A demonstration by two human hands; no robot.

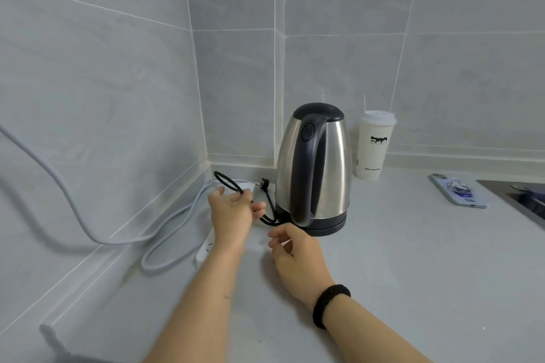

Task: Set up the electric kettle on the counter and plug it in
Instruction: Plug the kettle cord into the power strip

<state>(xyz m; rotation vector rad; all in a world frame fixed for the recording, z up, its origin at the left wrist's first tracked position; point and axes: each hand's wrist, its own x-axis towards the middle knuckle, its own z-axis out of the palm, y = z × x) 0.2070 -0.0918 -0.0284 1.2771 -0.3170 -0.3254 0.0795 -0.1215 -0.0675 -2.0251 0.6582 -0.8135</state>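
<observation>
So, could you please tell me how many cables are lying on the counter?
2: a black cable held by the left hand beside the kettle, and a grey cable looped along the left wall.

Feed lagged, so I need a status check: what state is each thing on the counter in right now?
kettle: upright on its base, lid closed
black cord: looped, held by left hand
plug: lying loose, not plugged in
power strip: flat on counter, visible sockets free
right hand: holds nothing
lidded cup: upright
phone: face down
</observation>
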